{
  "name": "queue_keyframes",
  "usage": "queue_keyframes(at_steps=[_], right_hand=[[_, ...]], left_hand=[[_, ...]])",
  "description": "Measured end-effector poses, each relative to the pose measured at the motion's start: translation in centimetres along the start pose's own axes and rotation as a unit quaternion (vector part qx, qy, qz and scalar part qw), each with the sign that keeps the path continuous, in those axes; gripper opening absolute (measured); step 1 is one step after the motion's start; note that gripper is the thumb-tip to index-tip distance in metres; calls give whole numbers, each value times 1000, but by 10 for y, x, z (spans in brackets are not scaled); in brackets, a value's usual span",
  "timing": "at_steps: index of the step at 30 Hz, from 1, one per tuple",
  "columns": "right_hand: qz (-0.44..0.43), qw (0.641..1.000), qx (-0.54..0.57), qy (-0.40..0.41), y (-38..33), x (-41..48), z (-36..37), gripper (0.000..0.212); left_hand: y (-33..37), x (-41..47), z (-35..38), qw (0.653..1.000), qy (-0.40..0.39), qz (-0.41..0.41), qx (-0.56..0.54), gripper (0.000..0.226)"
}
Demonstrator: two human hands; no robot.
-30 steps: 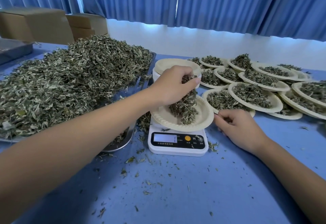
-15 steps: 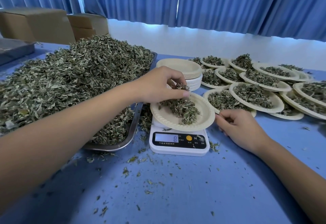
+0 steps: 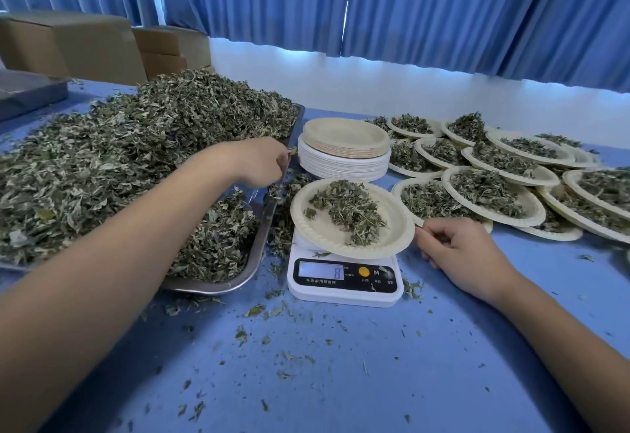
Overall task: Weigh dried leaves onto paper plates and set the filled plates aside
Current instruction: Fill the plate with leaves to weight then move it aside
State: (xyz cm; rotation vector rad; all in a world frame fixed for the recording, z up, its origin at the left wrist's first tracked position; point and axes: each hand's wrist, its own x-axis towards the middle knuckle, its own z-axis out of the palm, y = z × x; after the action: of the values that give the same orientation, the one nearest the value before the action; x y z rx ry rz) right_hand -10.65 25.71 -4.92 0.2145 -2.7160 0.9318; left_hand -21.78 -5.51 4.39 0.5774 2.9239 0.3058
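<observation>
A paper plate with a small heap of dried leaves sits on a white digital scale whose display shows a digit. My left hand hovers over the right edge of the metal tray, fingers curled and pinching a few leaf bits. The tray holds a big pile of dried leaves. My right hand rests on the blue table just right of the plate, fingers loosely curled, fingertips at the plate's rim.
A stack of empty paper plates stands behind the scale. Several filled plates overlap at the right. Cardboard boxes sit at the back left. Leaf crumbs litter the blue table.
My left hand let its handful fall onto the plate and drew back left to the tray's edge. My right hand stayed beside the plate.
</observation>
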Motion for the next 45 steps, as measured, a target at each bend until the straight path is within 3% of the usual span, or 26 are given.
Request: queue_keyframes(at_steps=[4,8,11,14,17,20,25,30,38,45], right_hand=[[-1,1000,5,-5,-1,0,-1,42],[0,1000,9,-7,0,0,-2,43],[2,1000,10,-12,0,0,-2,44],[19,999,30,0,-4,-1,-2,48],[71,990,115,37,-11,0,-3,54],[97,974,201,34,-18,-1,-4,54],[117,962,245,-13,-25,-4,-3,48],[156,940,300,-33,-32,-8,-11,42],[247,889,368,113,-10,-38,-66,33],[303,867,325,227,44,-95,-147,31]], left_hand=[[-6,1,-2,999,-39,-28,-2,29],[-11,-5,-12,996,-80,-39,-9,13],[-9,-11,-11,992,-115,-38,25,19],[-4,-10,-9,998,-36,-31,32,26],[1,-6,-9,996,37,-14,-86,31],[10,-7,-2,994,-6,11,-109,36],[17,-10,6,995,-59,30,-74,33],[30,-1,13,995,-50,12,-91,28],[116,30,15,978,-54,57,-192,27],[236,39,49,935,-52,91,-338,18]])
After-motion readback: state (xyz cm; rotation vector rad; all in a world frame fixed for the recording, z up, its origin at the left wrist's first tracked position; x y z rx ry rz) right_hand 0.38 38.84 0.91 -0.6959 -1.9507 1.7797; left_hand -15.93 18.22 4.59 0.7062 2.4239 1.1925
